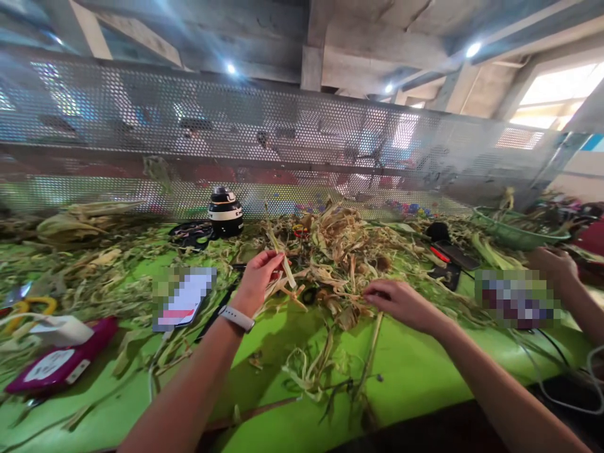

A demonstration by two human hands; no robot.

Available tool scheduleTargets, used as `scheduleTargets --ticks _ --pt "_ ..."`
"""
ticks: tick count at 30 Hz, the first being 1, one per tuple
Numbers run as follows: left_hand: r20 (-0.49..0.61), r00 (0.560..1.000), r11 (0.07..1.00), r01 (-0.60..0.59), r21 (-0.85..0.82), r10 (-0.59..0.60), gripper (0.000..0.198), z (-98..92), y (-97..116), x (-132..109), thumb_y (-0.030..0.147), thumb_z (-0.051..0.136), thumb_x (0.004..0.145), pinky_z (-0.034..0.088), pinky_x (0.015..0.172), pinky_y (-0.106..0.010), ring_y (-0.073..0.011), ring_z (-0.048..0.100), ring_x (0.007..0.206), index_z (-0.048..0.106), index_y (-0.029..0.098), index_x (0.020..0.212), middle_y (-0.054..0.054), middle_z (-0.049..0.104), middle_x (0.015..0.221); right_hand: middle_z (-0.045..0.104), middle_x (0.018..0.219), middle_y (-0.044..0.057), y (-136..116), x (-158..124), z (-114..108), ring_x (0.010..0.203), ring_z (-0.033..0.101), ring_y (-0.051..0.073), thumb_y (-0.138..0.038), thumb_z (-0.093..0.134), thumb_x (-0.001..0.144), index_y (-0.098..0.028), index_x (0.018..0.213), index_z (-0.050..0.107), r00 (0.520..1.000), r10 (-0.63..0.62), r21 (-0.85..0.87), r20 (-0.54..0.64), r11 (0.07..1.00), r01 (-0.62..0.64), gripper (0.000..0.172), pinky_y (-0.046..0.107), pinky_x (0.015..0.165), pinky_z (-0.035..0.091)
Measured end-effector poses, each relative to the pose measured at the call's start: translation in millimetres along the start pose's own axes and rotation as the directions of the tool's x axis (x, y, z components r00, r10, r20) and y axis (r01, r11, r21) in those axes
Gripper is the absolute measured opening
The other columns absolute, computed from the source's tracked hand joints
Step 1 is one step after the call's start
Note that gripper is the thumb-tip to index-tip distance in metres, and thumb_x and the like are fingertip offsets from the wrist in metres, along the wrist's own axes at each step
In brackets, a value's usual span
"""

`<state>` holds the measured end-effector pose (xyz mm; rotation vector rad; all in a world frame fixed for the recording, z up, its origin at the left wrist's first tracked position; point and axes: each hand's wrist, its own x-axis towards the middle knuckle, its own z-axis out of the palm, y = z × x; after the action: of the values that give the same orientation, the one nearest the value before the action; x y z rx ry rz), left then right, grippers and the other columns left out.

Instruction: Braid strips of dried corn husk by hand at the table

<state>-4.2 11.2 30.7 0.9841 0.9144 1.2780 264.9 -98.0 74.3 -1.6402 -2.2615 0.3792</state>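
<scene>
My left hand, with a pale watch band at the wrist, pinches a pale strip of dried husk between thumb and fingers. The strip slants up and away from the fingertips. To its right, my right hand is closed, with its fingertips at the near edge of a heap of dried husks. What those fingertips hold is too small to make out. Below the hands, a loose tangle of husk strips and a thin stalk lie on the green tabletop.
A phone and a magenta box with a white charger lie left. A black-and-white bottle stands before the perforated metal screen. Right are a green basket, a blurred-out device and another person's hand.
</scene>
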Motion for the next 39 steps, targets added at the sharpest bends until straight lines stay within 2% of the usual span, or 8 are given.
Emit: scheduleTargets --ticks 6,10,14,19,21,31,36,39 --pt "-0.01 1.0 0.999 -0.005 0.043 0.006 0.029 -3.5 -4.4 3.1 0.035 0.076 0.053 0.036 0.05 -0.018 -0.0088 0.055 0.056 0.063 0.016 0.071 0.001 0.064 0.064 0.068 0.097 0.006 -44.7 68.9 52.9 0.086 0.062 0.02 -0.017 0.046 0.077 -0.019 0.094 0.065 0.981 -0.064 -0.265 0.184 0.958 0.112 0.025 0.027 0.07 0.043" --pt "-0.027 1.0 0.999 -0.007 0.054 0.008 0.027 -7.3 -5.5 5.9 0.035 0.074 0.055 0.036 0.049 -0.018 -0.0079 0.053 0.054 0.063 0.016 0.072 0.001 0.063 0.063 0.066 0.096 0.013 -55.0 87.5 74.9 0.082 0.063 0.025 -0.022 0.055 0.067 -0.014 0.101 0.062 0.947 -0.047 -0.419 0.317 0.889 0.184 0.036 0.029 0.063 0.044" --pt "-0.034 0.999 0.998 -0.003 0.069 0.006 0.026 -8.5 -5.8 7.6 0.035 0.073 0.056 0.035 0.048 -0.018 -0.0085 0.054 0.054 0.062 0.016 0.07 0.001 0.063 0.062 0.065 0.095 0.013 -49.8 90.4 73.8 0.082 0.063 0.025 -0.019 0.049 0.071 -0.015 0.091 0.064 0.93 -0.07 -0.446 0.361 0.862 0.239 0.025 0.029 0.063 0.045" --pt "-0.037 0.999 0.998 0.007 0.056 -0.005 0.022 -6.7 -6.5 8.7 0.032 0.072 0.057 0.035 0.048 -0.017 -0.0069 0.052 0.053 0.061 0.016 0.068 0.002 0.061 0.062 0.06 0.107 0.015 -45.5 92.5 70.2 0.085 0.062 0.025 -0.022 0.054 0.068 -0.012 0.105 0.058 0.952 -0.079 -0.463 0.296 0.86 0.215 0.039 0.03 0.065 0.046" --pt "-0.037 0.999 0.999 0.009 0.051 -0.007 0.022 -5.9 -7.7 8.7 0.031 0.071 0.057 0.035 0.048 -0.017 -0.0066 0.051 0.053 0.061 0.015 0.068 0.002 0.06 0.061 0.062 0.103 0.015 -47.7 94.3 69.5 0.087 0.063 0.026 -0.02 0.054 0.069 -0.012 0.102 0.06 0.943 -0.054 -0.475 0.329 0.853 0.215 0.034 0.029 0.066 0.046" --pt "0.006 1.0 0.997 0.028 0.069 -0.029 0.025 -6.8 -15.3 8.4 0.033 0.072 0.057 0.038 0.05 -0.019 -0.0087 0.053 0.055 0.062 0.015 0.071 0.0 0.062 0.062 0.07 0.084 0.011 -50.6 98.8 62.6 0.076 0.063 0.022 -0.019 0.059 0.071 -0.018 0.089 0.068 0.809 -0.204 -0.518 0.551 0.677 0.523 0.02 0.028 0.063 0.042" --pt "-0.002 0.999 0.996 0.035 0.085 -0.035 0.025 -6.0 -15.1 7.5 0.035 0.072 0.057 0.04 0.05 -0.019 -0.0089 0.053 0.054 0.062 0.015 0.07 0.0 0.063 0.063 0.066 0.083 0.008 -39.6 94.7 59.8 0.073 0.06 0.018 -0.017 0.056 0.071 -0.018 0.087 0.065 0.775 -0.372 -0.476 0.51 0.628 0.615 0.019 0.026 0.059 0.039" --pt "0.007 1.0 0.996 0.028 0.084 -0.029 0.025 -5.2 -14.9 7.1 0.035 0.072 0.058 0.04 0.05 -0.019 -0.0091 0.054 0.055 0.061 0.015 0.069 0.0 0.062 0.063 0.062 0.084 0.006 -28.1 92.3 47.3 0.071 0.056 0.016 -0.017 0.054 0.069 -0.018 0.086 0.062 0.809 -0.429 -0.462 0.401 0.668 0.583 0.018 0.024 0.057 0.036"
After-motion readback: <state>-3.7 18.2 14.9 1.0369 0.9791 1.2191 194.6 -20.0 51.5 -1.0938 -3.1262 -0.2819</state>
